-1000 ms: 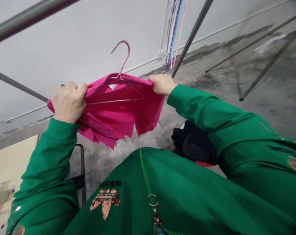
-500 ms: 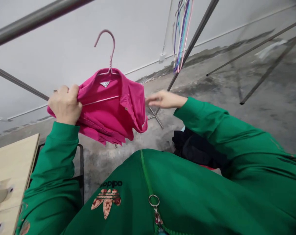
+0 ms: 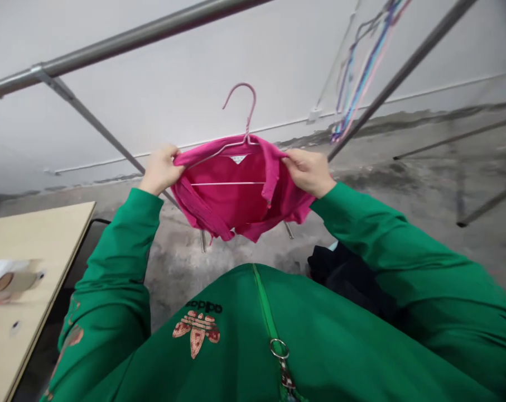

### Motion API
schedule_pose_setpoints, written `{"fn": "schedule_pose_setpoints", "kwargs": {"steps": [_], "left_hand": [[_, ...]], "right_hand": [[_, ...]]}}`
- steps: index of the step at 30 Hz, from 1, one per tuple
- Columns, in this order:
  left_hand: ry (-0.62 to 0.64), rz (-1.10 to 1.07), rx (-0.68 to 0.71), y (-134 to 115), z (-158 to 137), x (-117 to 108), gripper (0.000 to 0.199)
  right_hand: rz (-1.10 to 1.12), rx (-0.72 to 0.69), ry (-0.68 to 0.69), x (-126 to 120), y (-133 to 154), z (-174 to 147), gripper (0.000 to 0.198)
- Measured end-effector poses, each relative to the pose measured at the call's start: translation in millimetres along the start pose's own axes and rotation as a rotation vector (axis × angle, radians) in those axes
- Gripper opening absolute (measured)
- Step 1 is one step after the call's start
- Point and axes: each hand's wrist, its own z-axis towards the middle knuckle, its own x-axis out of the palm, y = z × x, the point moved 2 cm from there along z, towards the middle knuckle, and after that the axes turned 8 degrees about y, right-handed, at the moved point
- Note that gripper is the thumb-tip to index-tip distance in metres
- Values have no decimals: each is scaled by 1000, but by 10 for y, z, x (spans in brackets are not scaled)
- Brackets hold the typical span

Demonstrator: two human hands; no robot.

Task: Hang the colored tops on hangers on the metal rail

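Observation:
A bright pink collared shirt (image 3: 231, 209) hangs spread between my hands, its front open and a white label showing inside the collar. Inside it sits a pink hanger (image 3: 251, 114), with its hook upright above the collar and its thin bottom bar crossing the opening. My left hand (image 3: 161, 169) is closed on the shirt at its left shoulder. On the other side, my right hand (image 3: 310, 171) pinches the fabric near the right shoulder. The hook is apart from the metal rail (image 3: 152, 36) above it.
Several coloured hangers (image 3: 364, 72) hang at the upper right by a slanted rack leg (image 3: 399, 75). Dark clothes (image 3: 348, 279) lie low on the right, partly behind my sleeve. At the left stands a wooden table (image 3: 52, 229) with a roll of tape (image 3: 5, 281), blurred.
My right hand has moved from open beside the shirt to gripping its right shoulder. The shirt is now pulled wider and faces me more squarely. The view has shifted left.

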Motion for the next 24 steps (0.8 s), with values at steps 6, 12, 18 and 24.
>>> {"fn": "schedule_pose_setpoints", "kwargs": {"steps": [6,12,18,24], "left_hand": [[68,59,-193,-20,-113,50,20],[113,-104,-128,-346,-351,262,37],[748,-621,376,-691,-951,558,21],[-47,-270,49,90,-585,606,32]], "right_hand": [[-193,116,47,-209,179,100,30],[-325,140,-2,-335,294,96,29],[-281,36,-195,-375,-85,-73,28],[-101,-30,-204,-544,-162,-215,31]]}}
